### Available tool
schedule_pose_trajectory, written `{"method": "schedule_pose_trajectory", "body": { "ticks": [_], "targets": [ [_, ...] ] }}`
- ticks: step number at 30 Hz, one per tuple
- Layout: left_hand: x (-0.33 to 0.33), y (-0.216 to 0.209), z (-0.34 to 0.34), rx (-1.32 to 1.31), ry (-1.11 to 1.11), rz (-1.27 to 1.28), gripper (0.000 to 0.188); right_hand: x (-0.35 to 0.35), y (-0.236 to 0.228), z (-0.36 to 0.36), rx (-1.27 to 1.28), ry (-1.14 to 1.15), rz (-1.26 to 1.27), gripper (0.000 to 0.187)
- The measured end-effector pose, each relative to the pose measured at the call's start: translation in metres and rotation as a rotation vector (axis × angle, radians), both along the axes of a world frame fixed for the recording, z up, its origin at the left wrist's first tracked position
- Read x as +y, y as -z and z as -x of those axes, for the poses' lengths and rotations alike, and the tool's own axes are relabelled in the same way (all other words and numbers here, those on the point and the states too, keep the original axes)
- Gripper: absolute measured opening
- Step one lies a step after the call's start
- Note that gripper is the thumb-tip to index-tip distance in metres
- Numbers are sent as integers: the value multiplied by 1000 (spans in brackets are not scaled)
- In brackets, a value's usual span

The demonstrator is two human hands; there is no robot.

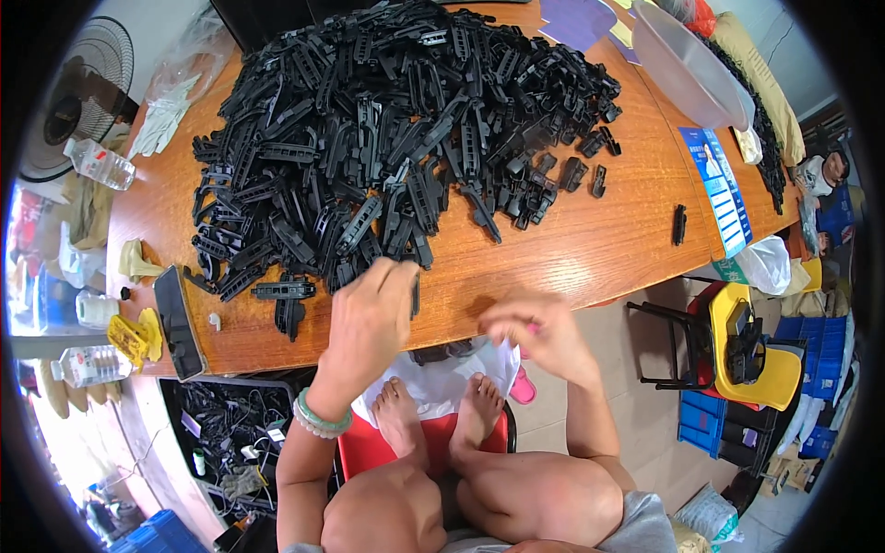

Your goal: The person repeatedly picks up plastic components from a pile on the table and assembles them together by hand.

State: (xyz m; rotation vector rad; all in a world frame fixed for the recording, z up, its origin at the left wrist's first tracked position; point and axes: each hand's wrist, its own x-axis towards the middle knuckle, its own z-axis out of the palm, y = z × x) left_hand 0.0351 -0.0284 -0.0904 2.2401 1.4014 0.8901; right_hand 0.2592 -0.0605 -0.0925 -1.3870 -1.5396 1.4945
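Observation:
A large heap of long black plastic parts (359,138) covers much of the wooden table. Smaller black clips (535,184) lie along its right side. At the table's front edge, my left hand (364,313) has its fingers bent together and pointing down, with a dark strip (415,297) showing just beside them. Whatever these fingers hold is mostly hidden. My right hand (539,334) hovers by the same edge farther right, smeared by motion, its fingers curled inward. Below the hands, a white bag (433,394) with dark pieces at its mouth lies around my feet.
A phone (180,323) lies at the table's left edge. One black part (679,225) sits apart on the right, near a blue printed card (717,189) and a clear plastic basin (687,64). A yellow chair (761,369) stands at right; a crate of black pieces (230,433) is lower left.

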Motion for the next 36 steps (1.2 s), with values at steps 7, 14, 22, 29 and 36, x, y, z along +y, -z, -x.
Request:
{"method": "schedule_pose_trajectory", "body": {
  "ticks": [7, 14, 22, 29, 36],
  "targets": [
    [7, 7, -7, 299, 216, -142, 30, 67, 14, -30, -688, 446, -900, 21],
    [7, 15, -21, 278, 329, -188, 29, 63, 23, -19, -788, 276, -953, 18],
    [6, 14, -32, -664, 87, 90, 16, 45, 25, -17, -179, 670, -859, 12],
    [7, -1, -23, -1286, 175, 961, 15, 8, -9, -7, 346, 170, -209, 18],
    [0, 6, -28, -1042, 148, 845, 23, 0, -19, 12, 99, 137, -425, 18]
  ]
}}
